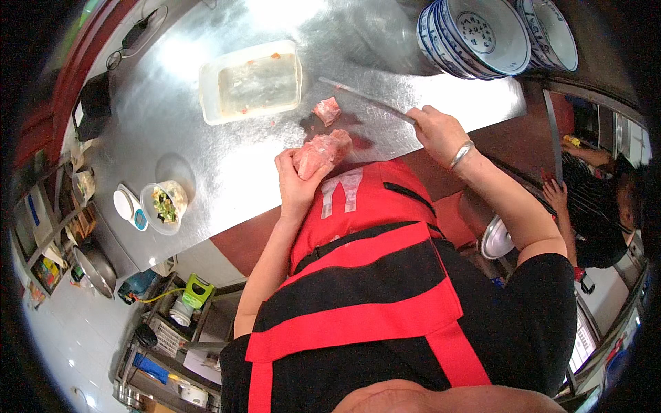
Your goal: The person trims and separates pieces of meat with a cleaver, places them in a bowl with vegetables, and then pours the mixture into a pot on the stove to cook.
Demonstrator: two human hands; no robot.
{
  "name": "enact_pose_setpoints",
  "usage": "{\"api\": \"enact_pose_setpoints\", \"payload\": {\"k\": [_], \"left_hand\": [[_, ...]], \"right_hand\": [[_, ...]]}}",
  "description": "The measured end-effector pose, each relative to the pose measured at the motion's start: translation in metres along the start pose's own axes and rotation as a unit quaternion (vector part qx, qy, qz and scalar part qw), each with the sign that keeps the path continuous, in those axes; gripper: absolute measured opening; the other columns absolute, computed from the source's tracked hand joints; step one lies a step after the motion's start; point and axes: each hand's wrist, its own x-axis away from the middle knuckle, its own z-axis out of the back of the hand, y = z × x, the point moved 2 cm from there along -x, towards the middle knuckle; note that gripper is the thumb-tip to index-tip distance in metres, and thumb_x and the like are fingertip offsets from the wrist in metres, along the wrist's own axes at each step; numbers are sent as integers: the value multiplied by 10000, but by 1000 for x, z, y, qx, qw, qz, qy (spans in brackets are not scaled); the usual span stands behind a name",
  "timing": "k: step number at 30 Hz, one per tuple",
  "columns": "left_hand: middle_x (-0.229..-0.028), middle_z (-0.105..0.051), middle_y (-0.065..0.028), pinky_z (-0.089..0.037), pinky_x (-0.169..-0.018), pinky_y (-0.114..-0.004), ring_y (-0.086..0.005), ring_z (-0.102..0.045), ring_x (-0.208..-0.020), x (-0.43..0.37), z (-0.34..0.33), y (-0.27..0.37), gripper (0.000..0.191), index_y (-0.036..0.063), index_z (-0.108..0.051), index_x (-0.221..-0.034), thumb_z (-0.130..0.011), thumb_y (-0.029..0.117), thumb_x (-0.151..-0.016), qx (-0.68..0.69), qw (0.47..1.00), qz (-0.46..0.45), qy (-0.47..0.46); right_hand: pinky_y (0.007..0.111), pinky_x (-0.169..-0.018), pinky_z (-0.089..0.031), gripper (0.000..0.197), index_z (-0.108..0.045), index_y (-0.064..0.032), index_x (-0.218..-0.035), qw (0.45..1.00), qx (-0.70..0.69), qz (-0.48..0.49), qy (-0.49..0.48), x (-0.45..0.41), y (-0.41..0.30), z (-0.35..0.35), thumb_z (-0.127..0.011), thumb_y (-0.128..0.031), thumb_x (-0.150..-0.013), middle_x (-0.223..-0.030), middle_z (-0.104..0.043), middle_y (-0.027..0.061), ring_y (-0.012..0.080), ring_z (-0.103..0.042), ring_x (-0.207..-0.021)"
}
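Note:
A large chunk of raw pink meat (321, 153) is gripped in my left hand (298, 183) at the near edge of the steel table. My right hand (439, 135) grasps the handle of a long knife (367, 98), its blade pointing left and away from me. The blade is apart from the meat. Between the blade and the large chunk lies a smaller raw meat piece (327, 111) on the table. A shallow white plastic tub (206, 93) stands beyond it, with a little liquid and small orange bits inside.
Stacked blue-and-white bowls (485, 36) stand at the far right. To the left are a small kitchen scale (125, 206) and a clear plastic bowl of chopped food (166, 204). A person in dark clothing (594, 196) is at the right, beyond a metal lid (497, 238).

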Motion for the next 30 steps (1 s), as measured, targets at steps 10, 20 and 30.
{"api": "enact_pose_setpoints", "payload": {"k": [10, 20, 30], "left_hand": [[-1245, -439, -145, -397, -975, -351, -281, -462, -1154, -19, 38, -54, 697, 20, -450, -1225, -812, 153, -644, 6, 996, -35, -81], [-1286, -442, -148, -382, -1006, -362, -289, -442, -1198, -13, 43, -77, 710, 26, -450, -1252, -790, 132, -637, 1, 997, -30, -75], [-1273, -421, -139, -481, -877, -341, -266, -499, -1120, 3, 43, -75, 718, 47, -424, -1280, -776, 119, -659, -2, 999, 9, -34]], "right_hand": [[414, -636, -446, 303, -558, -108, -1104, 982, 113, -69, 133, -4, 42, -48, -596, -128, -804, -813, -545, 134, 305, -565, -683], [407, -724, -417, 640, -402, -113, -1329, 983, 98, -98, 119, -20, 51, -108, -685, -128, -755, -948, -490, 142, 306, -519, -849], [434, -770, -430, 680, -395, -120, -1342, 982, 84, -135, 103, -30, 39, -129, -707, -150, -739, -1020, -477, 153, 332, -509, -926]]}}
